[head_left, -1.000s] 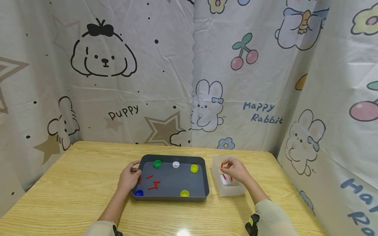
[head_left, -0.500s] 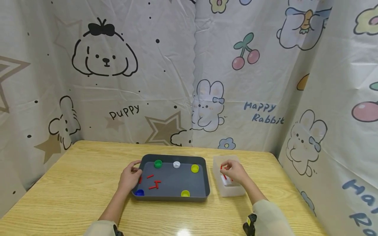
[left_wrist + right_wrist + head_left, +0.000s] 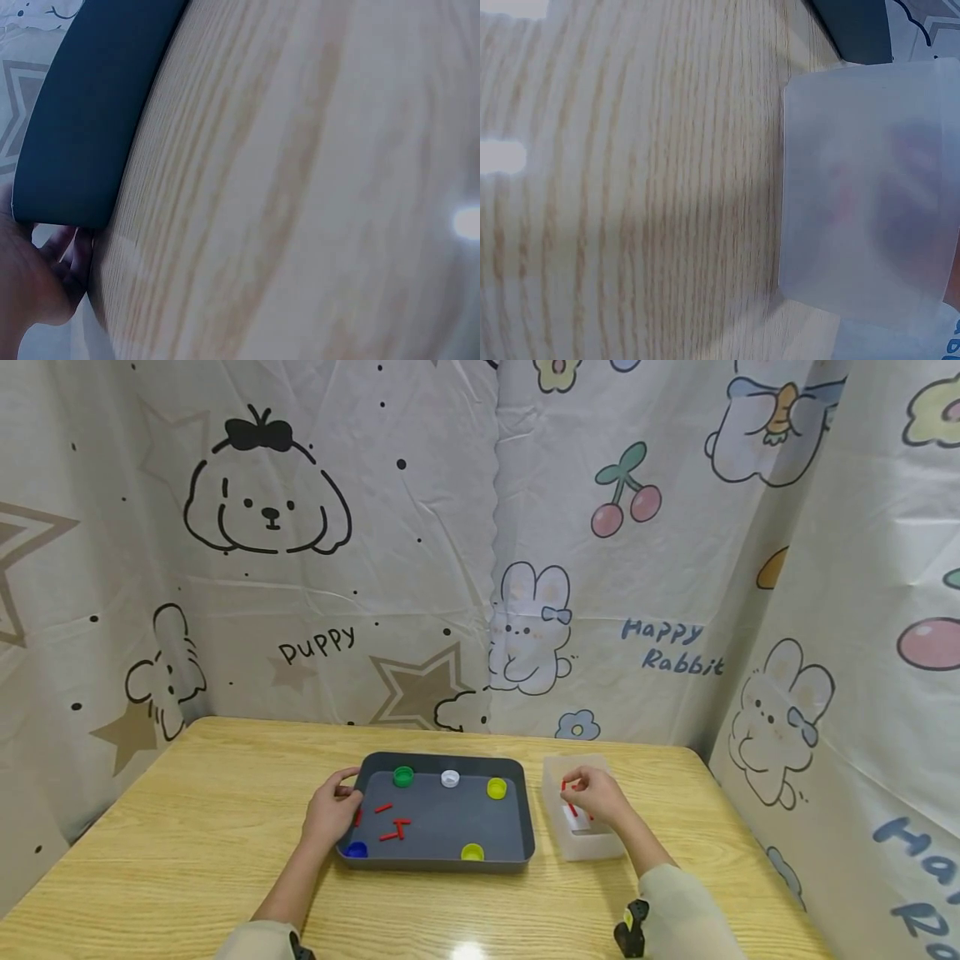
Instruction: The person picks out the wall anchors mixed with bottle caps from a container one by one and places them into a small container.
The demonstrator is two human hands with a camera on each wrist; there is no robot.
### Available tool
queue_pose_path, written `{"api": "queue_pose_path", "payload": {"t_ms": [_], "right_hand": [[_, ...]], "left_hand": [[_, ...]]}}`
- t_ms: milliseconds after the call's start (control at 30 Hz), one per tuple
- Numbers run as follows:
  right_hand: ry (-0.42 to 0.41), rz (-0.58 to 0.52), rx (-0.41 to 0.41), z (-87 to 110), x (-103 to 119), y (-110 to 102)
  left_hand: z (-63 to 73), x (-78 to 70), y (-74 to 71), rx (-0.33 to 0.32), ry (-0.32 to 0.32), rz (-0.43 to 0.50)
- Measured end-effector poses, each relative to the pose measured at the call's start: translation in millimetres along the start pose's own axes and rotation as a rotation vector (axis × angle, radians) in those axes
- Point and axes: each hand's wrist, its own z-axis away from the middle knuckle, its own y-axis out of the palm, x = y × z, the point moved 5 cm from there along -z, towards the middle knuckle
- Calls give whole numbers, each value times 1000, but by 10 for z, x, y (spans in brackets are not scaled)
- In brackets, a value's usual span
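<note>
A dark grey rectangular tray [image 3: 480, 818] lies on the table, with several short red sticks [image 3: 388, 837] scattered at its left. Gripping the tray's left end is my left hand [image 3: 328, 817]; in the left wrist view its fingers curl by the bottom of the tray's end wall. A frosted plastic box [image 3: 596, 849] stands to the right of the tray. My right hand [image 3: 600, 795] reaches into it and pinches a red stick [image 3: 564, 785] between thumb and fingertip. More red sticks [image 3: 573, 810] lie below the hand. The right wrist view shows the hand only dimly through the box wall.
Inside the tray sit bottle caps: a green cap [image 3: 403, 777], a white cap [image 3: 450, 778], a blue cap [image 3: 357, 850] and two yellow caps [image 3: 497, 788]. A white piece [image 3: 576, 820] lies in the box. Behind the wooden table [image 3: 225, 793] hangs a printed curtain [image 3: 420, 568].
The right hand shifts slightly within the box, with the red stick at its fingertips. The left hand stays on the tray. The whole head view drifts a little to the right.
</note>
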Motion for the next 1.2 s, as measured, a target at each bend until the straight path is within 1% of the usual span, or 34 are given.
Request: {"api": "queue_pose_path", "payload": {"t_ms": [233,500,700,933,1067,1200], "right_hand": [[10,9,1,18,21,-28],[-30,34,-39,20,149,-125],[-74,37,-50,8,306,-131],[-104,12,-28,35,552,-75],[-119,2,-3,23,648,4],[-135,14,13,13,722,85]], "left_hand": [[5,-7,4,1,-2,-1],[5,-14,-8,3,-5,-2],[-3,-24,-17,6,-9,2],[3,-20,-9,11,-8,-8],[9,-13,-3,11,-9,-11],[3,-6,0,9,-13,-12]]}}
